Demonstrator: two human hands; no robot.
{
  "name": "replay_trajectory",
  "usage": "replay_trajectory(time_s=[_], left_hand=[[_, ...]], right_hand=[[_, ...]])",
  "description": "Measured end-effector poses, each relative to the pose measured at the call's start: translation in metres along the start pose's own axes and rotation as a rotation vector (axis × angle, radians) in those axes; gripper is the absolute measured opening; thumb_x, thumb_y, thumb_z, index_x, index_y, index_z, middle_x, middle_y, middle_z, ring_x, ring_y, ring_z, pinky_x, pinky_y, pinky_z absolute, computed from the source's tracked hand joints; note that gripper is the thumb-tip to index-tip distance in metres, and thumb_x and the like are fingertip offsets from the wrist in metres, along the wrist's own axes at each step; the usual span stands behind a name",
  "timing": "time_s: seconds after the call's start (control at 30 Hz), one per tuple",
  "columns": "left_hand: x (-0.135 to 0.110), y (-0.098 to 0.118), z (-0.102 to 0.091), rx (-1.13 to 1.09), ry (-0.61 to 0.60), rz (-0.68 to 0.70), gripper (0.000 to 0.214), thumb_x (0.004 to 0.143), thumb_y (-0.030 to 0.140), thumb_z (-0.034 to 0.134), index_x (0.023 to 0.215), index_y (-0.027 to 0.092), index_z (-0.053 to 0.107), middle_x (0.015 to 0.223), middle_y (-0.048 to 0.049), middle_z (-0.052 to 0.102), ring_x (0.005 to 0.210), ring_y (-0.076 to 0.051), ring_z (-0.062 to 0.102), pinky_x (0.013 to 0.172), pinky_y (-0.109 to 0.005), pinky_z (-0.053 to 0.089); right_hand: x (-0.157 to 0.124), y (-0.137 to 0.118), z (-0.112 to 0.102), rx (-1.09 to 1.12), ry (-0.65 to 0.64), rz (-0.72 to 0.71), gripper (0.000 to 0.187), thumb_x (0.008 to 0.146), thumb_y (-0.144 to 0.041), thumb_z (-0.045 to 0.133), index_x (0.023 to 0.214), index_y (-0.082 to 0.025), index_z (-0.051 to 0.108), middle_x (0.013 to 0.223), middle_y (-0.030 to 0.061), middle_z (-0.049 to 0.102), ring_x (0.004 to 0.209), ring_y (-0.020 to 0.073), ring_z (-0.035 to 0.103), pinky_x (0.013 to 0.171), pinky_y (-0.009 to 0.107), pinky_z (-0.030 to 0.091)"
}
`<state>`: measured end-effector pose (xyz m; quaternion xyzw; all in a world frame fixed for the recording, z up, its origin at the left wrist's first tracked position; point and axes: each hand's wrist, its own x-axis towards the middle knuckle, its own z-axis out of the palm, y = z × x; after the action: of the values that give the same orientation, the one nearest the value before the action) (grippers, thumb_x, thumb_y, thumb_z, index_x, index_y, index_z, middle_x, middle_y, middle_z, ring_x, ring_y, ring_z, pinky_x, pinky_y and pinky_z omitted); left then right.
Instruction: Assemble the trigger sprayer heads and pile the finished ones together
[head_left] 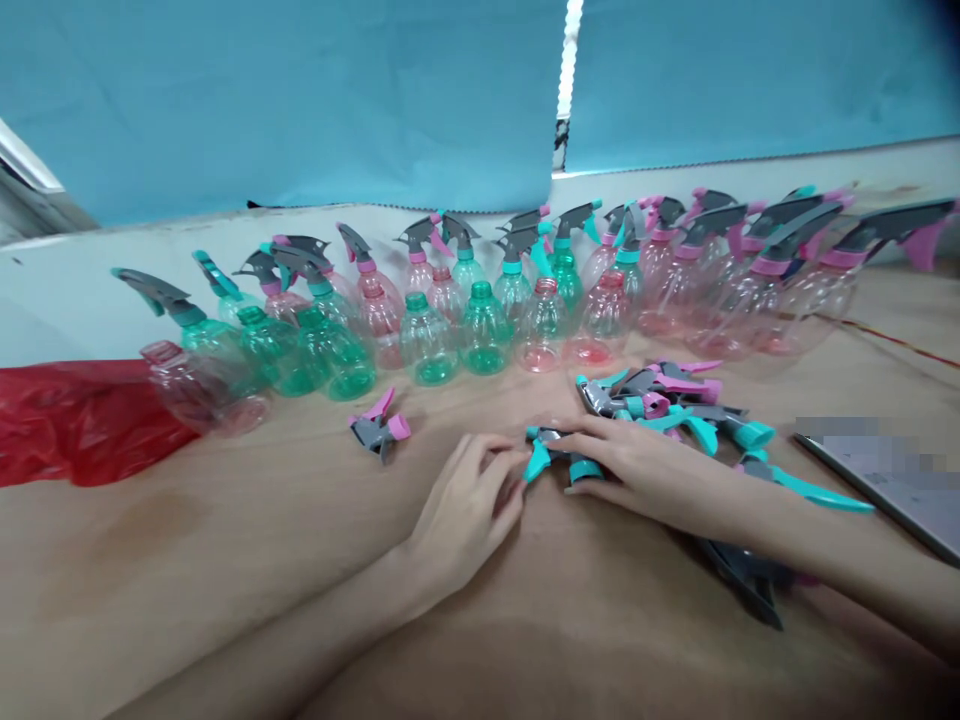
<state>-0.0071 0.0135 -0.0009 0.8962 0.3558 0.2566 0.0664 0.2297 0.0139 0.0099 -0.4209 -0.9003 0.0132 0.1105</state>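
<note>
Between my two hands is a grey and teal trigger spray head (576,466), low over the wooden table. The fingers of my right hand (637,468) close over its body and around its teal collar. With fingertips pinched together, my left hand (469,505) grips the end of its teal trigger. A loose grey and pink spray head (379,428) lies to the left of my hands. Beyond my right hand is a pile of pink, teal and grey spray heads (652,395); more of them lie partly hidden under my right forearm.
Behind stand several open green bottles (486,335) and open pink bottles (541,330). Bottles with spray heads fitted (686,275) line the wall. A red plastic bag (90,420) lies at left, a flat grey device (892,490) at right. Blue sheeting (300,100) covers the wall.
</note>
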Motion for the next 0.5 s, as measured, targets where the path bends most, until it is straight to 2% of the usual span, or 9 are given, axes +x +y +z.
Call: replay_trajectory(time_s=[0.07, 0.13, 0.27, 0.5], left_hand=[[0.005, 0.000, 0.003, 0.028, 0.006, 0.034, 0.030, 0.092, 0.022, 0.053, 0.123, 0.018, 0.053, 0.129, -0.0138, 0.053, 0.119, -0.027, 0.050, 0.097, -0.047, 0.047], [0.006, -0.001, 0.004, 0.043, -0.044, 0.061, 0.034, 0.093, 0.027, 0.054, 0.126, 0.019, 0.052, 0.137, -0.0136, 0.050, 0.125, -0.029, 0.046, 0.101, -0.049, 0.045], [0.004, -0.002, 0.006, 0.066, -0.143, 0.049, 0.034, 0.093, 0.025, 0.052, 0.126, 0.017, 0.053, 0.133, -0.0132, 0.055, 0.119, -0.028, 0.053, 0.099, -0.046, 0.048], [0.005, -0.003, 0.006, 0.101, -0.139, 0.060, 0.033, 0.094, 0.023, 0.049, 0.125, 0.016, 0.054, 0.131, -0.0126, 0.057, 0.114, -0.027, 0.057, 0.095, -0.045, 0.050]], right_hand=[[0.000, -0.005, 0.009, -0.023, 0.032, 0.010, 0.045, 0.093, -0.031, 0.049, 0.136, -0.016, 0.048, 0.139, 0.0137, 0.052, 0.121, 0.0258, 0.055, 0.094, 0.043, 0.051], [0.000, -0.010, 0.018, -0.056, 0.070, 0.025, 0.046, 0.095, -0.027, 0.044, 0.138, -0.011, 0.045, 0.139, 0.0173, 0.051, 0.123, 0.0276, 0.054, 0.097, 0.047, 0.049], [0.001, -0.020, 0.032, -0.114, 0.142, 0.049, 0.044, 0.095, -0.020, 0.038, 0.136, -0.005, 0.045, 0.139, 0.0215, 0.049, 0.126, 0.0304, 0.051, 0.099, 0.050, 0.047], [0.000, -0.022, 0.041, -0.150, 0.206, 0.056, 0.045, 0.093, -0.019, 0.042, 0.134, -0.002, 0.048, 0.138, 0.0199, 0.051, 0.125, 0.0311, 0.051, 0.100, 0.047, 0.048]])
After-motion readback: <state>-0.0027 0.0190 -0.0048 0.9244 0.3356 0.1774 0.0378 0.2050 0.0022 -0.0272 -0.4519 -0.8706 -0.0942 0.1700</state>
